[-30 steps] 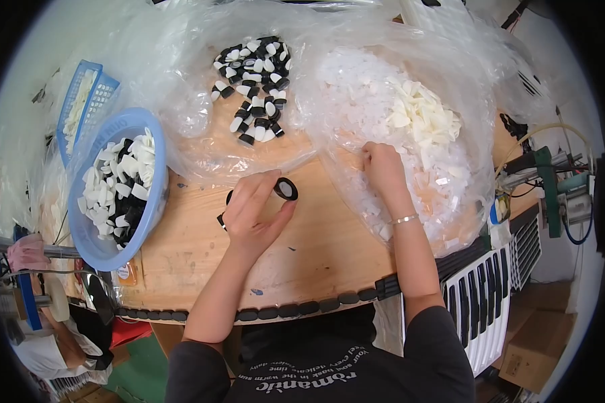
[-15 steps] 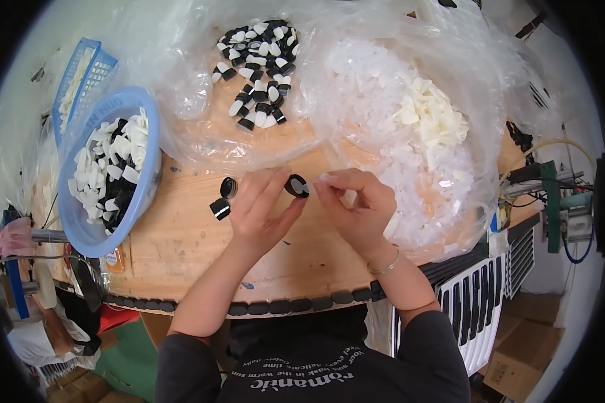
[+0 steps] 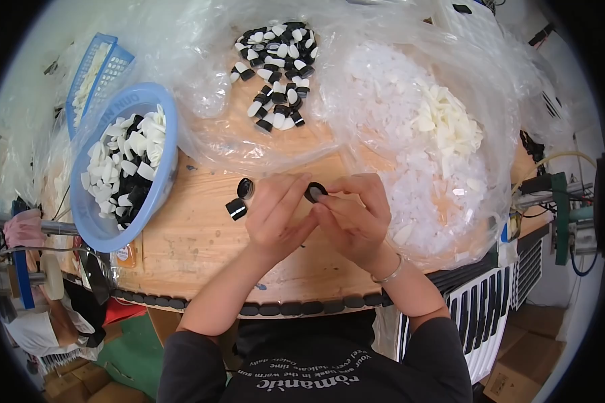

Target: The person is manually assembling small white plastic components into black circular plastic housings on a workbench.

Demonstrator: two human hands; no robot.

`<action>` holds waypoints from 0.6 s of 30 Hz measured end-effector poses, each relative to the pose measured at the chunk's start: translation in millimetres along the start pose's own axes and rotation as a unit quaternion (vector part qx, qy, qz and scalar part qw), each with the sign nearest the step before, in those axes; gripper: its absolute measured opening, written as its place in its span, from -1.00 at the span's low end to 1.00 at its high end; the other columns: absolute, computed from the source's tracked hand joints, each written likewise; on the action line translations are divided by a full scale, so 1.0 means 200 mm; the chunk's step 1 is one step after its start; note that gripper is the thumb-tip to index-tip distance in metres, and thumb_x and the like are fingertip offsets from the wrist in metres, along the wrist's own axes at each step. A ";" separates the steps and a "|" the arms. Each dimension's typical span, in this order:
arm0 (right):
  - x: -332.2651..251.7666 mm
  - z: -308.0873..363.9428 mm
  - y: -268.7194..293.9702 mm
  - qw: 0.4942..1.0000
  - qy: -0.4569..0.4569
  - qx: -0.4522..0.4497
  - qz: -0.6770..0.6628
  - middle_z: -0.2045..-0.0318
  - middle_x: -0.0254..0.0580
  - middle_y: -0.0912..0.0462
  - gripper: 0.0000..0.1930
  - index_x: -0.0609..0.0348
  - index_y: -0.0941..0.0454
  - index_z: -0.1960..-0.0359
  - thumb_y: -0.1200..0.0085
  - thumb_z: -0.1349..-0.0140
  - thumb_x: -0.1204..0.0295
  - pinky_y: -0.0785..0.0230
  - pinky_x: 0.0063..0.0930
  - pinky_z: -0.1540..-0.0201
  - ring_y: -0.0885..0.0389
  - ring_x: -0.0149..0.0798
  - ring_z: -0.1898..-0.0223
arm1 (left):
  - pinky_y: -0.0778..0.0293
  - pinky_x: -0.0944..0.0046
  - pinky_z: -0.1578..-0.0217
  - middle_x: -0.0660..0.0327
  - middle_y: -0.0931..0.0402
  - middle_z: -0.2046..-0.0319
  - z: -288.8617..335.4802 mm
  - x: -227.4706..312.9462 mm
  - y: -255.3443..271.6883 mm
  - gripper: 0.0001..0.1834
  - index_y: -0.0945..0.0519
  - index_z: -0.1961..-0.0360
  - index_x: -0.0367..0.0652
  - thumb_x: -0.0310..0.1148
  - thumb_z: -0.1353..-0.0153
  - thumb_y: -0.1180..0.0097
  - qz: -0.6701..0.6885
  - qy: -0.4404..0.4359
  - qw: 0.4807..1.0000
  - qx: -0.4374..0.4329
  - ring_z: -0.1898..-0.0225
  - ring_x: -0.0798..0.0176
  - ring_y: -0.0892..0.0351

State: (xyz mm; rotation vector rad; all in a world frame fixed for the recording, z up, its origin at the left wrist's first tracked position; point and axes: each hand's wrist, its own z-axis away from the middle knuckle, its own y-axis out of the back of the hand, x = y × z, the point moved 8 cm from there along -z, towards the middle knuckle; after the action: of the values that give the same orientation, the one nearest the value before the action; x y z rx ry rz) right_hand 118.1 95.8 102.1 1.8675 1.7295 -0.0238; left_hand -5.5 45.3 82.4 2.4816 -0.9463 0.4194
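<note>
Above the middle of the table, my left hand (image 3: pixel 279 213) grips a short round black cap (image 3: pixel 314 193) with its open end turned toward my right hand (image 3: pixel 357 213). The fingers of my right hand are bunched against the cap's rim, and one fingertip presses at its opening. Something greyish shows inside; whether a small piece is under the fingertip I cannot tell. Just left of my left hand, two more black caps stand on the wood: one with its open end showing (image 3: pixel 245 188), one with a shiny band (image 3: pixel 236 209).
At left stands a blue basin (image 3: pixel 170 144) of white and black pieces, behind it a blue basket (image 3: pixel 69 111). Black caps with white tabs (image 3: pixel 275 50) lie at the back. Clear plastic sheeting (image 3: pixel 208 87) surrounds translucent pieces (image 3: pixel 390 94) and cream pieces (image 3: pixel 447 121) at right.
My right hand has moved left from a small gap, and its fingers now touch the black cap. The view has shifted, so the table's contents appear slightly farther right.
</note>
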 end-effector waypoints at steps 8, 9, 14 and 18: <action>0.23 0.11 -0.14 0.825 -0.399 -0.121 -0.381 0.20 -0.19 -0.62 -0.78 0.31 -0.58 0.09 -0.10 -0.22 0.58 -0.44 -0.59 0.17 -0.55 -0.44 0.21 | -0.47 0.14 0.24 0.05 -0.58 0.24 -0.03 0.01 0.01 -0.44 -0.59 0.14 -0.37 -0.59 0.32 -0.39 -0.036 -0.037 0.999 -0.016 0.24 0.01 -0.56; 0.24 0.11 -0.14 0.826 -0.400 -0.120 -0.379 0.20 -0.19 -0.62 -0.78 0.31 -0.58 0.09 -0.10 -0.22 0.58 -0.44 -0.59 0.17 -0.55 -0.44 0.21 | -0.44 0.13 0.26 0.09 -0.57 0.27 -0.03 0.02 0.01 -0.43 -0.60 0.15 -0.35 -0.55 0.36 -0.40 -0.039 -0.059 0.997 -0.012 0.25 0.03 -0.55; 0.26 0.18 -0.20 0.749 -0.467 -0.156 -0.443 0.24 -0.27 -0.66 -0.76 0.35 -0.56 0.07 -0.12 -0.25 0.53 -0.47 -0.61 0.15 -0.58 -0.50 0.23 | -0.44 0.14 0.27 0.09 -0.58 0.29 -0.03 0.02 -0.02 -0.46 -0.61 0.18 -0.35 -0.53 0.35 -0.40 -0.039 -0.053 0.997 -0.036 0.24 0.04 -0.55; 0.27 0.22 -0.23 0.752 -0.455 -0.135 -0.457 0.24 -0.25 -0.65 -0.78 0.35 -0.57 0.10 -0.12 -0.23 0.57 -0.47 -0.62 0.15 -0.58 -0.51 0.23 | -0.45 0.12 0.25 0.08 -0.58 0.30 0.00 0.01 -0.04 -0.47 -0.61 0.18 -0.37 -0.50 0.32 -0.40 -0.014 -0.057 0.998 -0.038 0.23 0.02 -0.54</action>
State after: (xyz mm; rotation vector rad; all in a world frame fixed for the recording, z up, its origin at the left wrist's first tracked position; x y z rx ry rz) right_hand 100.8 125.9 26.8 0.4312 1.5637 -0.8617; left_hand 1.8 49.5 80.9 2.4689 -0.9524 0.2309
